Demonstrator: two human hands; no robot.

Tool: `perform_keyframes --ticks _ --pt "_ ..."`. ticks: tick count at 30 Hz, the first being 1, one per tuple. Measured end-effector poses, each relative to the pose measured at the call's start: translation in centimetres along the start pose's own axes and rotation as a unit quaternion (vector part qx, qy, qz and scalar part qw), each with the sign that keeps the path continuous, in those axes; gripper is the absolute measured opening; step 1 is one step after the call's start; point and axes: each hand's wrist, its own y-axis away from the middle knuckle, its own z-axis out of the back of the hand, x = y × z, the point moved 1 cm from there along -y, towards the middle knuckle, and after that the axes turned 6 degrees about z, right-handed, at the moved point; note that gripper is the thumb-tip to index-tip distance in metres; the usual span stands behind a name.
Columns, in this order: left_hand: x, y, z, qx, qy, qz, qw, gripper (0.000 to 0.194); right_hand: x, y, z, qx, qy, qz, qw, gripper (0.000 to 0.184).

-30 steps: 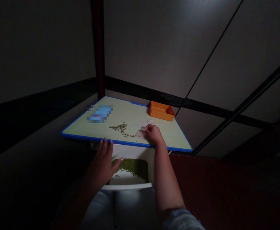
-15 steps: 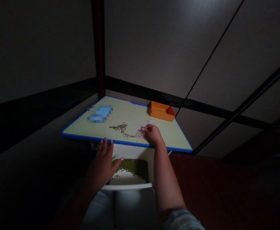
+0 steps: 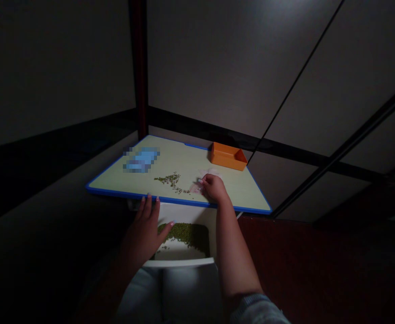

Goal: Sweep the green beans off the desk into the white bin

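Note:
My right hand (image 3: 214,187) is over the pale tabletop (image 3: 244,191), its thumb and fingers pinched together. What the fingertips hold, if anything, is too small to make out. Left of it lies a loose scatter of small green beans (image 3: 171,179), thinning out toward the table's front edge. My left hand (image 3: 148,227) is spread, with its fingertips at the blue front edge of the table. Its thumb reaches over an open white drawer (image 3: 187,262) under the tabletop. More green beans (image 3: 187,234) cover the far part of the drawer's bottom.
An orange box (image 3: 229,157) without a lid stands at the table's back right. At the left lies a blurred-out blue item (image 3: 141,160). A faint pinkish print or patch (image 3: 196,187) shows beside my right hand. Panelled walls (image 3: 211,67) close off the back and left.
My right hand has shifted very slightly to the left, still pinched. My left hand, the drawer and the box look the same.

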Motion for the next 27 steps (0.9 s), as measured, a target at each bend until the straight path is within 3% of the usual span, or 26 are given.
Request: perform_keyframes --ticks 9,16,27 --pt "0.14 0.03 -0.18 -0.004 0.004 -0.007 1.000 0.079 -0.12 0.33 -0.33 0.062 -0.131 0.003 0.989 0.011" --pt "0.00 0.01 0.12 0.004 0.004 0.000 1.000 0.078 0.23 0.54 -0.03 0.101 -0.171 0.005 0.980 0.016" --pt "-0.11 -0.01 0.19 0.005 0.008 -0.001 1.000 0.079 0.48 0.42 -0.14 0.068 -0.121 -0.001 0.990 0.015"
